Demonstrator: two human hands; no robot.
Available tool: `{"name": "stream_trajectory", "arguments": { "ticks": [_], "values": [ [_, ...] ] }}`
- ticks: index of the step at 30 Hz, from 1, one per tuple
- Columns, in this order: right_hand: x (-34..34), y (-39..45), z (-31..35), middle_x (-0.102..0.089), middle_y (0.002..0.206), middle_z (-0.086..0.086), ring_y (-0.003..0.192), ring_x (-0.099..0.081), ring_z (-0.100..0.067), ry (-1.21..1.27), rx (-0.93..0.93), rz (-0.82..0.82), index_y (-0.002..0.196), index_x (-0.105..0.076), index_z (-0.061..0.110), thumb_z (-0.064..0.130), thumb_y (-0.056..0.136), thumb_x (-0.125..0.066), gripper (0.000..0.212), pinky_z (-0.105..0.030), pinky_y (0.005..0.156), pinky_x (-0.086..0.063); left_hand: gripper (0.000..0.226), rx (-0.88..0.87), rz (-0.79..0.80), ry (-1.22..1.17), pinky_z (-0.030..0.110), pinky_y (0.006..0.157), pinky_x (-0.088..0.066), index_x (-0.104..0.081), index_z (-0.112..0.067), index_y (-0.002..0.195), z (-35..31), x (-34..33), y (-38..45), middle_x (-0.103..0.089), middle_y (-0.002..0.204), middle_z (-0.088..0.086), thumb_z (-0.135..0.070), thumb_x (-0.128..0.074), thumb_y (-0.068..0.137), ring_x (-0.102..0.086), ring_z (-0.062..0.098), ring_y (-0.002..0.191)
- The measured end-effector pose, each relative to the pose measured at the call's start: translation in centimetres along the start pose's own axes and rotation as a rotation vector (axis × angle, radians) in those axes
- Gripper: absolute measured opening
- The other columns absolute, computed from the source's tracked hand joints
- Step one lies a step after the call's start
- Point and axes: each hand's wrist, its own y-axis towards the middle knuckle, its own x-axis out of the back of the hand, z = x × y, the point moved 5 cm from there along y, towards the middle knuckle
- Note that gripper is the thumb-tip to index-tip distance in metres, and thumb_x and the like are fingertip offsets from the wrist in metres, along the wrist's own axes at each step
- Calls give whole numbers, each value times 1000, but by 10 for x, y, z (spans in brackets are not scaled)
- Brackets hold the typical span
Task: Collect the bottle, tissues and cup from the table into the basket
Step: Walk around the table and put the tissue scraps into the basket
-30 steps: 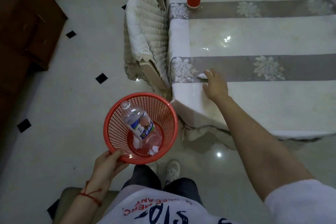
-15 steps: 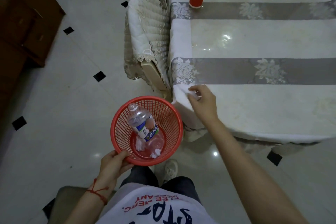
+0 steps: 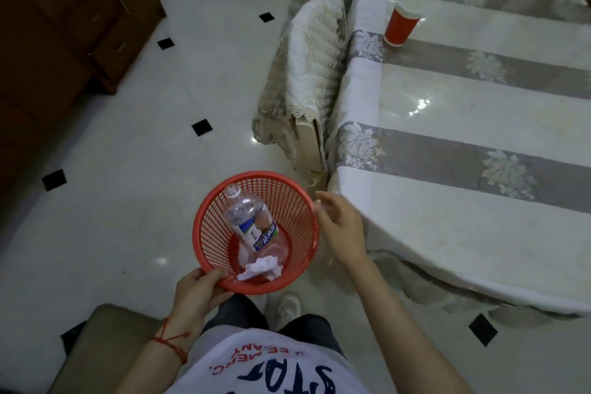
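Left hand [image 3: 200,289] clamped on the near rim of the red mesh basket [image 3: 294,205], thumb inside the rim, fingers under. Right hand [image 3: 340,229] just beside the basket's right rim, fingers loosely spread, holding nothing visible. Inside the basket, between the two hands: a clear plastic bottle [image 3: 249,221] lying tilted, neck toward the far wall, base near the bottom; crumpled white tissues [image 3: 260,267] on the basket floor, close to the left hand. Red cup [image 3: 401,25] upright on the table [image 3: 479,233], well beyond the right hand, near the far left edge
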Motion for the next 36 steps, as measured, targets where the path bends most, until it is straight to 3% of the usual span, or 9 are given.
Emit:
{"name": "stream_trajectory", "arguments": {
  "ticks": [2,6,10,15,20,24,29,31,36],
  "values": [
    [-1,8,-14,-68,106,-4,94,-63,-13,79,-100,-69,109,-66,12,14,87,-57,23,0,77,-44,20,7,-24,-47,21,48,-55,-61,0,102,2,15,-2,-69,94,19,-4,-60,83,-67,26,82],
    [-28,14,-53,-69,108,-11,103,-61,-22,4,-285,33,105,-68,5,12,88,-56,21,-31,93,-46,12,15,-106,-106,24,51,-55,-63,-4,94,5,46,-2,-70,92,17,-6,-62,82,-67,25,80],
    [-70,7,-93,-65,95,-16,85,-57,-23,-64,-448,256,99,-66,-6,5,89,-54,19,-22,65,-38,4,23,-174,-207,20,45,-54,-61,-5,87,3,74,1,-68,87,15,-5,-59,84,-64,22,77],
    [-113,-3,-122,-53,67,-10,61,-48,-20,-85,-721,423,66,-56,6,3,92,-47,28,-26,57,-40,8,34,-274,-351,18,41,-51,-62,-6,87,-6,114,12,-66,86,12,-4,-55,86,-62,21,77],
    [-159,23,-113,-45,58,-8,47,-44,-18,-185,-811,498,59,-48,8,2,94,-42,36,-24,45,-35,20,-11,-361,-476,18,44,-52,-60,-17,77,-34,152,35,-71,65,0,-1,-52,86,-60,17,74],
    [-209,71,-89,-42,59,-9,38,-43,-15,-241,-776,523,105,-48,-31,0,95,-39,34,-13,30,-30,20,-9,-395,-496,26,58,-48,-62,-20,81,-68,184,74,-67,82,2,-3,-53,85,-62,16,77],
    [-281,133,-32,-58,115,-39,79,-60,-37,-200,-722,518,119,-47,-22,6,95,-40,37,-23,51,-36,12,8,-433,-498,21,47,-51,-63,-11,79,-135,228,130,-70,72,3,-2,-55,82,-63,14,68],
    [-304,155,-11,-60,115,-31,87,-57,-32,-165,-744,491,115,-53,-15,8,95,-41,32,-25,57,-39,9,5,-431,-473,22,48,-51,-65,-9,80,-166,243,154,-70,77,6,-3,-58,80,-64,15,69],
    [-330,201,15,-48,63,-8,53,-48,-16,-140,-751,408,62,-49,7,-1,93,-42,32,-23,53,-40,11,-43,-358,-377,18,46,-52,-67,-10,86,-255,255,217,-73,72,3,-5,-64,77,-69,14,63]
  ]
}}
